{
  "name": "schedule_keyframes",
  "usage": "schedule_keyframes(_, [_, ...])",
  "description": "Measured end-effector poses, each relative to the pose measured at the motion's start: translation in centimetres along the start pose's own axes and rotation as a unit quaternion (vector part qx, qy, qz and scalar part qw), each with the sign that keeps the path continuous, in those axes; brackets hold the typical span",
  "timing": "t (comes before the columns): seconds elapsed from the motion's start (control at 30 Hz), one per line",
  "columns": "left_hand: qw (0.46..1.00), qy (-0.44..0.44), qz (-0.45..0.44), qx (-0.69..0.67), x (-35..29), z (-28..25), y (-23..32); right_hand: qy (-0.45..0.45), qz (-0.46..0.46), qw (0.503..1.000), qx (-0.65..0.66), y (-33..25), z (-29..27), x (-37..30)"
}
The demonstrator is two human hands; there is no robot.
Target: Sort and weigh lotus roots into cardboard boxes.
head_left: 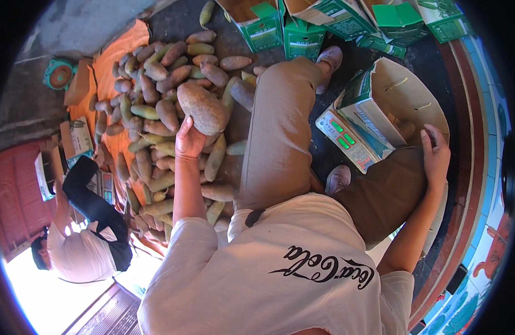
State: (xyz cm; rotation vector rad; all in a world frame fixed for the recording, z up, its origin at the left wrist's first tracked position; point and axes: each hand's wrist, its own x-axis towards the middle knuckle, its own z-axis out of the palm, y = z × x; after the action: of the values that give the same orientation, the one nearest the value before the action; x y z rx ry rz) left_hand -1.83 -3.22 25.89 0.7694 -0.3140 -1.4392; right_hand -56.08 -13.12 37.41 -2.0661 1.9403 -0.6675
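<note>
My left hand (190, 139) is closed around the lower end of a thick, brown, rough-skinned oblong vegetable (202, 109), holding it up above a big pile. That pile of long vegetables (151, 120), some brown and some green, spreads over the floor to my left. On my right, my right hand (436, 153) lies over my bent knee with its fingers apart and nothing in them. Near it an open cardboard box (411, 86) sits on a digital scale (346, 137) with lit green displays. Something brownish shows inside the box, partly hidden by my knee.
Several green-and-brown cartons (305, 39) stand open at the far side. Under the pile lies an orange sheet (129, 42). Another person (81, 251) sits at the left beside a second scale (106, 185) and boxes. A green round-dial scale (60, 74) stands at the far left.
</note>
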Motion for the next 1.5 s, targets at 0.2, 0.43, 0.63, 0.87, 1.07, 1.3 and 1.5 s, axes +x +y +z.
schedule_keyframes(0.2, [0.982, -0.114, 0.063, 0.137, 0.7, 10.2, 2.2, -0.075, -0.016, 0.956, 0.283, -7.0, 3.0, -2.6])
schedule_keyframes(0.43, [0.942, -0.229, 0.014, 0.246, -0.1, 19.8, -1.9, -0.140, -0.139, 0.909, 0.368, -14.5, 4.2, -5.6])
schedule_keyframes(0.63, [0.879, -0.352, -0.043, 0.319, -1.3, 24.0, -5.9, -0.076, -0.122, 0.922, 0.358, -14.7, 2.9, -6.5])
schedule_keyframes(0.87, [0.848, -0.405, -0.079, 0.333, -1.8, 26.9, -8.1, 0.011, -0.114, 0.922, 0.371, -12.7, 2.2, -8.4])
schedule_keyframes(1.07, [0.799, -0.483, -0.011, 0.357, -2.4, 29.2, -9.3, 0.069, -0.122, 0.935, 0.327, -11.5, 0.6, -9.6])
schedule_keyframes(1.3, [0.807, -0.467, 0.025, 0.359, -3.8, 30.8, -11.2, 0.144, -0.136, 0.942, 0.271, -10.3, -2.0, -11.5])
schedule_keyframes(1.5, [0.866, -0.410, -0.002, 0.286, -5.9, 31.9, -13.6, 0.194, -0.079, 0.938, 0.276, -9.8, -2.8, -13.3])
